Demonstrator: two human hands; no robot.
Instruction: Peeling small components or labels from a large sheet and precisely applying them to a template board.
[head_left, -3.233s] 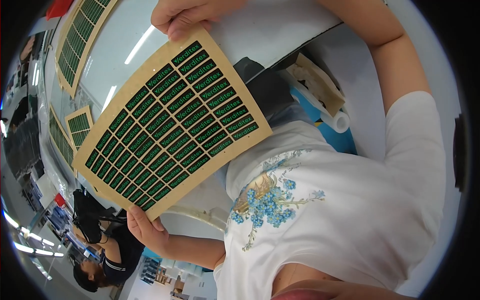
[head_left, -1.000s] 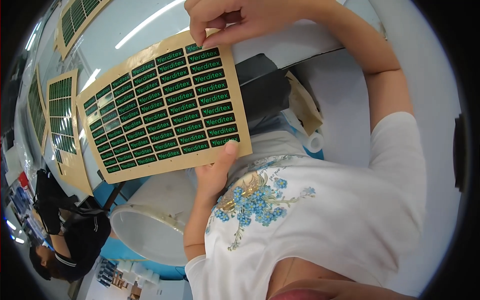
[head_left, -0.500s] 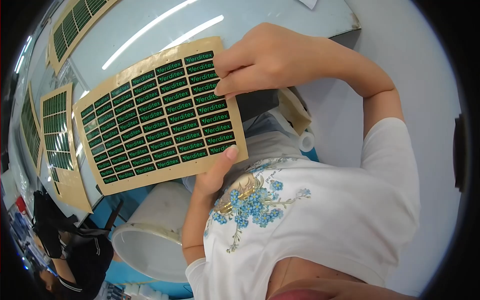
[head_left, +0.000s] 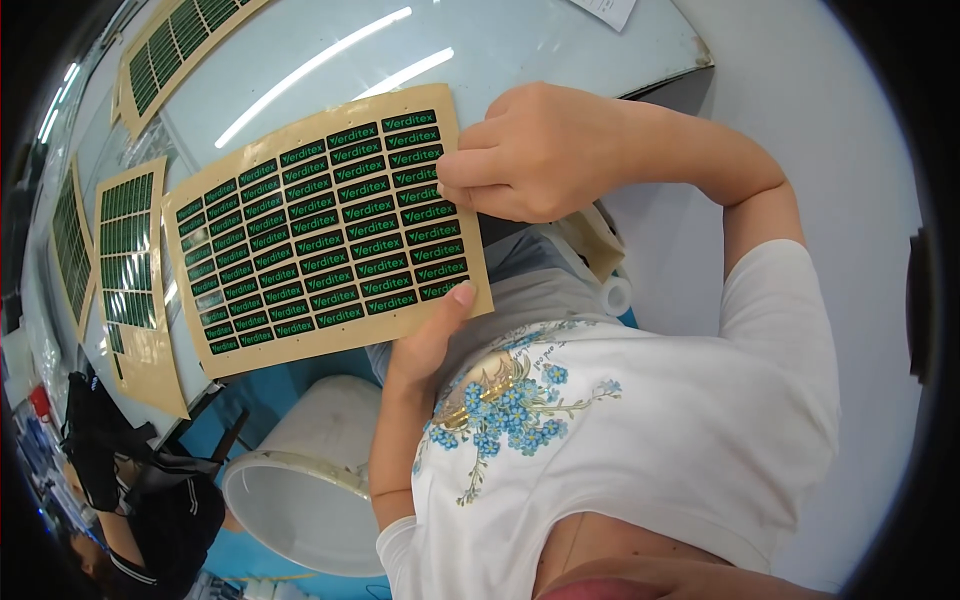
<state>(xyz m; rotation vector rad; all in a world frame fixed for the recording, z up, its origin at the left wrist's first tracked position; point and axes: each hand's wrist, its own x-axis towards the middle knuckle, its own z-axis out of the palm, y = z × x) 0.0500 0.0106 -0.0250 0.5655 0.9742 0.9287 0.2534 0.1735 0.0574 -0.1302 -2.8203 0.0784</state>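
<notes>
A tan backing sheet of black labels with green lettering [head_left: 330, 225] is held tilted above the table's edge. My left hand [head_left: 430, 335] grips its lower right corner, the thumb on top and the other fingers hidden beneath. Over the right side of the sheet is my right hand [head_left: 535, 155], its fingers pinched together at the end column of labels. Whatever those fingertips hold, if anything, is too small to make out.
More label sheets lie on the glossy table [head_left: 520, 60]: one sheet [head_left: 130, 270] at left, another [head_left: 185, 45] at the far left. Below the table edge stands a white bucket [head_left: 310, 490]. A person in black [head_left: 170, 520] is at lower left. A white paper [head_left: 608, 10] lies at the back.
My right hand has come down a little along the right side of the sheet, fingers still pinched. The sheet has shifted slightly, its left end to the right. My left hand keeps its grip.
</notes>
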